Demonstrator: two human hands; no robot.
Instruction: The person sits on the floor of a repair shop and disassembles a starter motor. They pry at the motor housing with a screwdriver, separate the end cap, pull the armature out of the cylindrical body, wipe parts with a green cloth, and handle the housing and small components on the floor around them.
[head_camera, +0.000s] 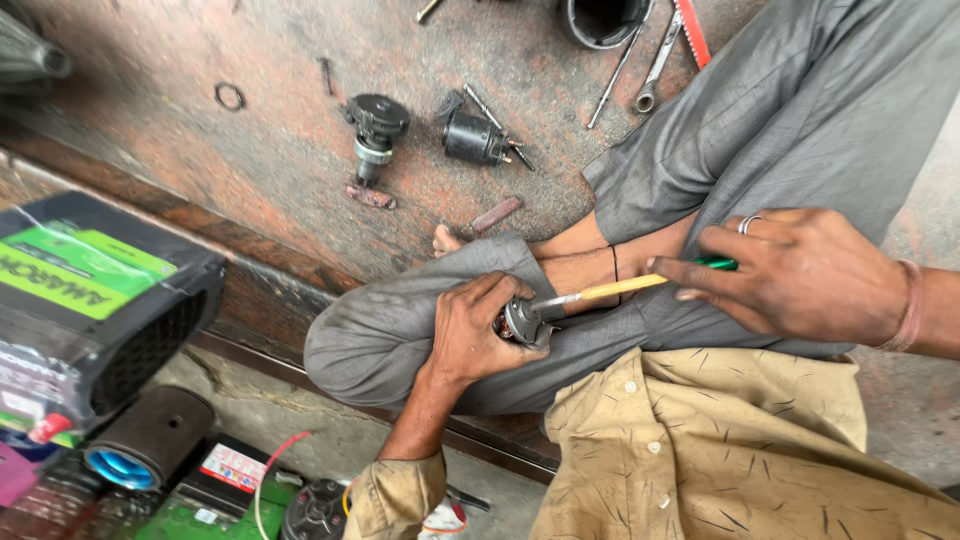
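Note:
I sit cross-legged on a stone floor. My left hand (478, 330) grips a small round dark metal part (522, 322) against my knee. My right hand (795, 272), with a ring on one finger, holds a screwdriver (625, 289) with a yellow and green handle; its tip rests in the metal part. Grey trousers and a tan shirt fill the lower right of the head view.
A black motor piece (375, 133) and a dark cylinder with bolts (476, 137) lie on the floor beyond my knee. Wrenches (652, 68) and a black pot (603, 20) are farther back. A black and green battery (90, 300) and a dark cylinder housing (145, 440) stand at left.

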